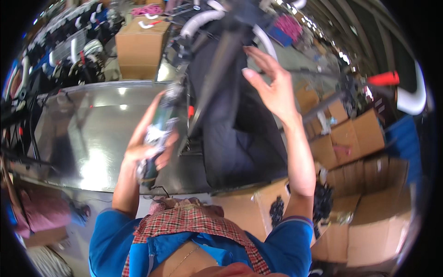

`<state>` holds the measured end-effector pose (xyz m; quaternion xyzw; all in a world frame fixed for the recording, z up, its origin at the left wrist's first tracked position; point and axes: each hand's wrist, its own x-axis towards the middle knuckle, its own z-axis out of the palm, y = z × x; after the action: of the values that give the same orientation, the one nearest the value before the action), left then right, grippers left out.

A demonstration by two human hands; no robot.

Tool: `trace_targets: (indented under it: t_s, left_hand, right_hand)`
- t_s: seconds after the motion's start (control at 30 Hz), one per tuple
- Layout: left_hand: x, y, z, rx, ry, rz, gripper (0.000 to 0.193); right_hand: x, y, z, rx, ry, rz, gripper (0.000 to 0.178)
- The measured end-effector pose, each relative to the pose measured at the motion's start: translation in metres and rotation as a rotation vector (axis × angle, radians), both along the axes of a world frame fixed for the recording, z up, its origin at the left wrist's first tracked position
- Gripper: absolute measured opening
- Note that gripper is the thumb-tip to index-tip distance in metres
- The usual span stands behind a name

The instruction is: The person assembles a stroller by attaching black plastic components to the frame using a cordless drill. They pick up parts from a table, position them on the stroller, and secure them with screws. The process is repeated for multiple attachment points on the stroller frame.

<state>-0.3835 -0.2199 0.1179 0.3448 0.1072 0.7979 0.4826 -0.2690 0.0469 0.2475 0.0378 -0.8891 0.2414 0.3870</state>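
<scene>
My left hand is wrapped round a dark green electric screwdriver, partly covered in clear wrap and blurred by motion. Its upper end points away from me, beside a black fabric seat on a frame, which looks like a stroller. This lies on the grey metal worktable. My right hand is raised at the right side of the stroller, fingers stretched out and thumb apart, with nothing in it. A dark frame tube slants across the fabric. Whether my right fingertips touch the frame I cannot tell.
A closed cardboard box stands beyond the table. Open cardboard boxes are stacked at the right, and a large one sits nearer. More stroller frames crowd the far left. A white curved handle with a red part juts in at right.
</scene>
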Motion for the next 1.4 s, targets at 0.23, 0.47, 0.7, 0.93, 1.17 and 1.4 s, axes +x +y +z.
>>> trace_targets:
  t_s: [0.23, 0.47, 0.7, 0.93, 1.17, 1.4]
  left_hand:
    - [0.104, -0.008, -0.024, 0.086, -0.127, -0.166, 0.112]
    - [0.213, 0.048, 0.001, -0.142, 0.045, -0.362, 0.128]
    - [0.281, 0.104, -0.005, -0.326, 0.191, -0.531, 0.126]
    - [0.292, 0.128, -0.019, -0.672, 0.392, -0.387, 0.122]
    - [0.296, 0.141, -0.039, -0.752, 0.294, -0.48, 0.114]
    - [0.3, 0.145, -0.043, -0.713, 0.302, -0.536, 0.11]
  right_hand:
    - [0.185, 0.134, -0.092, -0.376, 0.436, -0.482, 0.021]
    - [0.167, 0.148, -0.201, -0.944, -0.055, -0.156, 0.08]
    - [0.172, 0.052, -0.214, -0.695, -0.187, 0.422, 0.074]
    - [0.355, 0.117, -0.289, -0.714, -0.232, -0.27, 0.03]
    - [0.473, 0.129, -0.377, -0.474, -0.75, -0.825, 0.017]
    - [0.452, 0.124, -0.393, -0.502, -0.685, -0.875, 0.014]
